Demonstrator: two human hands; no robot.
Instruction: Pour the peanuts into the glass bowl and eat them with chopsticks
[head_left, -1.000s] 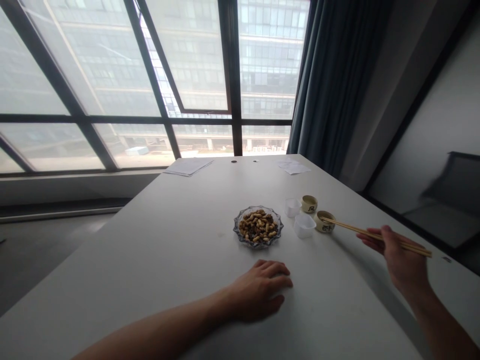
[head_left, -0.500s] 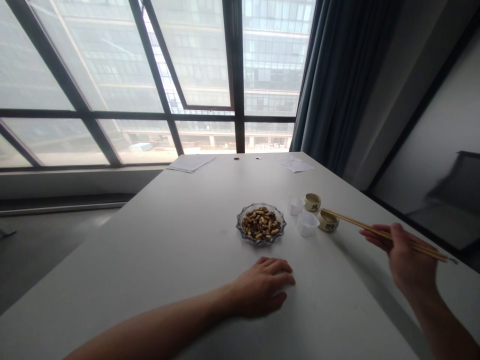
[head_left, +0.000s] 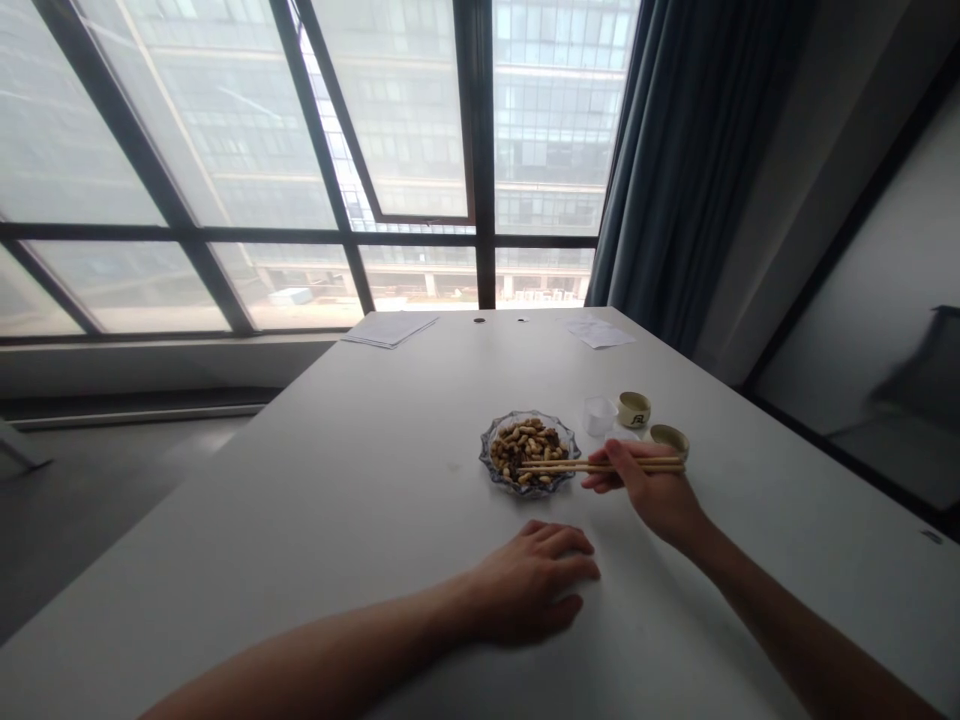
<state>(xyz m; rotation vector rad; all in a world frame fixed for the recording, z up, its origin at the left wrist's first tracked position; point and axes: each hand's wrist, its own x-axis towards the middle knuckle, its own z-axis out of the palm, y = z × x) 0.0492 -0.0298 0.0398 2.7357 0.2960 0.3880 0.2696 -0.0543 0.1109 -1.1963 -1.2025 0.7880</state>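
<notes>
Just behind the grip, the right hand (head_left: pixel 656 495) blocks my view of most of the near clear container (head_left: pixel 621 436) and the lower part of the near cup (head_left: pixel 670 437). Left of the grip, I can't tell whether the chopsticks (head_left: pixel 559 468) pinch any peanuts (head_left: pixel 525 440). Below it, the bottom edge crops the left forearm (head_left: pixel 352 640); far right, a dark shape (head_left: pixel 930 370) is blurred and cut off.

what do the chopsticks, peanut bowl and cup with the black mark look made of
Chopsticks: probably bamboo or wood, matte, from their even tan colour.
Peanut bowl: likely clear glass, shiny, since its scalloped rim is see-through with bright edges; clear plastic is possible.
Cup with the black mark: perhaps ceramic, from its thick, cream-coloured wall; finish too small to tell.
</notes>
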